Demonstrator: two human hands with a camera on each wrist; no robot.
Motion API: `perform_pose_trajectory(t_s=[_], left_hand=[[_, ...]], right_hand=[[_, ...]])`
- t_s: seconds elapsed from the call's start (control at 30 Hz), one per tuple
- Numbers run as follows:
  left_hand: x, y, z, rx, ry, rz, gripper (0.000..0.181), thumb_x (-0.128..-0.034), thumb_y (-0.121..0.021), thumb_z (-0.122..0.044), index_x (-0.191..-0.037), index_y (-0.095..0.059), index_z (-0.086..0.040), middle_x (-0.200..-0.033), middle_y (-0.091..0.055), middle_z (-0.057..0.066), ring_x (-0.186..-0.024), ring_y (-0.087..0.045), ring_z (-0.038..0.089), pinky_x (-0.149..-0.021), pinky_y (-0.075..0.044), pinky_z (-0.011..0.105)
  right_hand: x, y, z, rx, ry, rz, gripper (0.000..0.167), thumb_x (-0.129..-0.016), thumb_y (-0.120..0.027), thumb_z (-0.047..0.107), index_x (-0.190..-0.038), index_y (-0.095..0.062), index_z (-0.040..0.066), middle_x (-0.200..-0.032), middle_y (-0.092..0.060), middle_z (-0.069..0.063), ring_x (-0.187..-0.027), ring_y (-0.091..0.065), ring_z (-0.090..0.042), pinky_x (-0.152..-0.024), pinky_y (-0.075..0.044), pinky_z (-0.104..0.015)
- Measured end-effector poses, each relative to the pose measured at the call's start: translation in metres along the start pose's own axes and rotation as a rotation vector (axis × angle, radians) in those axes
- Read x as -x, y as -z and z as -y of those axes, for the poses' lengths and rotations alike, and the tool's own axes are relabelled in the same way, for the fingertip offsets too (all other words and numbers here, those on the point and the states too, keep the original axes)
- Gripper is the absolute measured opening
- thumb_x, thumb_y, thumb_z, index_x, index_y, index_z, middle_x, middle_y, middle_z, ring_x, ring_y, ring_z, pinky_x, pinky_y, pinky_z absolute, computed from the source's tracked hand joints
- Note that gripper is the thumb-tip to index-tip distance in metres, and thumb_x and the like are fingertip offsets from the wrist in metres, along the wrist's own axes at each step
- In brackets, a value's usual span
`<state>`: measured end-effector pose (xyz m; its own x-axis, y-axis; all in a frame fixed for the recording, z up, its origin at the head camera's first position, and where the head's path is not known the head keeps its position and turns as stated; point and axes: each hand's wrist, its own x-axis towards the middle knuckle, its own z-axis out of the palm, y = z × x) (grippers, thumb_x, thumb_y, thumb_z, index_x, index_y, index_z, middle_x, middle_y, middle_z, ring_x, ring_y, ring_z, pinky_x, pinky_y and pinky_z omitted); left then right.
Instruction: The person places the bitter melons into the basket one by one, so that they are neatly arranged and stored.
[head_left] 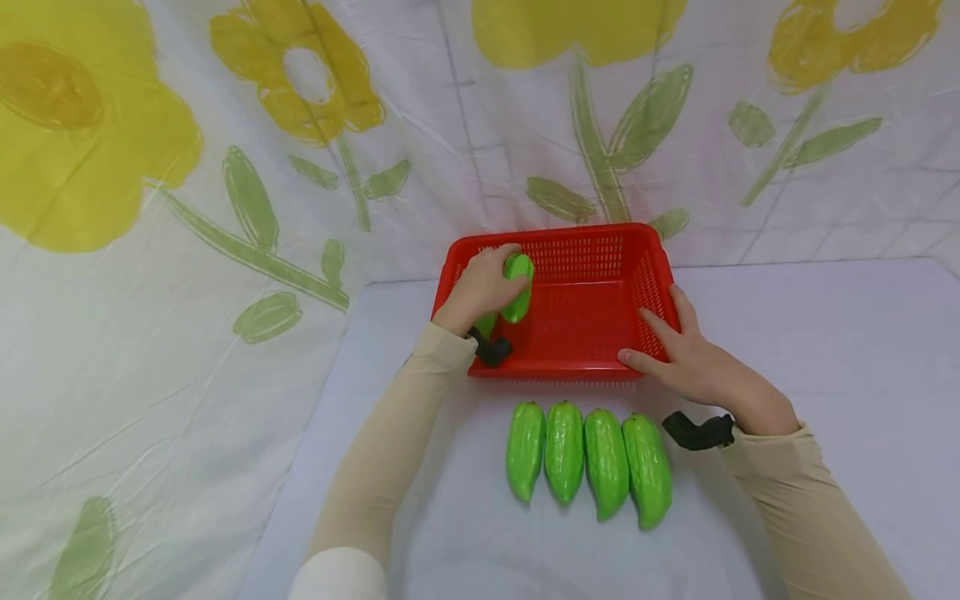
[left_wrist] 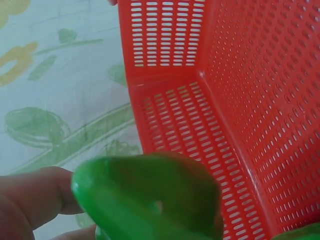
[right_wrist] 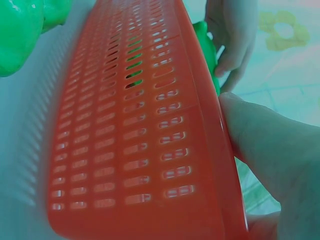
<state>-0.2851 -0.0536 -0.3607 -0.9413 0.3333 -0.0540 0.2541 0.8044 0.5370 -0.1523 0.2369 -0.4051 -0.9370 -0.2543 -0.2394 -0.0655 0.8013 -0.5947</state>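
Note:
My left hand (head_left: 486, 287) holds a glossy green pepper-like vegetable (head_left: 517, 289) above the left part of a red plastic basket (head_left: 577, 367). Below that hand, another green vegetable (head_left: 486, 323) shows partly inside the basket. In the left wrist view, the held vegetable (left_wrist: 145, 195) fills the lower middle, fingers (left_wrist: 40, 192) beside it. My right hand (head_left: 693, 362) grips the basket's front right corner, its spread fingers on both sides of the wall. The thumb (right_wrist: 270, 135) lies on the rim in the right wrist view.
Several green vegetables (head_left: 564, 454) lie side by side in a row on the white table (head_left: 465, 533), in front of the basket. Behind the basket hangs a pale curtain (head_left: 420, 108) printed with yellow flowers.

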Motion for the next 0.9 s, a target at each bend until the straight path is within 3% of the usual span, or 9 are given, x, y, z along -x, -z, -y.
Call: perform_pose_trajectory(t_s=[0.53,0.73,0.9], left_hand=[[-0.02,-0.005,-0.002,-0.028,0.106,0.052,0.063,-0.0978,-0.071,-0.033,-0.154,-0.048,-0.018,-0.132,-0.056,0.007,-0.113,-0.052,0.024,-0.087,-0.059,0.038],[-0.028,-0.013,0.0,-0.082,0.128,0.085,0.062,-0.0997,-0.069,-0.032,-0.155,-0.047,-0.015,-0.14,-0.055,0.009,-0.117,-0.051,0.025,-0.099,-0.055,0.042],[-0.032,-0.018,0.0,-0.138,0.124,0.115,0.061,-0.1001,-0.068,-0.031,-0.155,-0.047,-0.013,-0.131,-0.059,0.008,-0.109,-0.057,0.024,-0.093,-0.056,0.037]], right_hand=[[0.001,-0.001,0.001,-0.003,0.002,-0.002,0.103,-0.099,-0.054,0.065,-0.167,-0.008,0.003,-0.168,0.032,-0.019,-0.135,-0.04,-0.061,-0.094,-0.054,-0.068],[0.0,0.0,0.001,0.0,0.004,-0.003,0.101,-0.1,-0.054,0.063,-0.167,-0.008,0.002,-0.168,0.031,-0.021,-0.133,-0.042,-0.061,-0.093,-0.054,-0.067],[0.001,0.0,0.001,-0.002,0.001,-0.002,0.102,-0.1,-0.054,0.064,-0.167,-0.008,0.002,-0.168,0.031,-0.02,-0.133,-0.042,-0.061,-0.093,-0.054,-0.068]])
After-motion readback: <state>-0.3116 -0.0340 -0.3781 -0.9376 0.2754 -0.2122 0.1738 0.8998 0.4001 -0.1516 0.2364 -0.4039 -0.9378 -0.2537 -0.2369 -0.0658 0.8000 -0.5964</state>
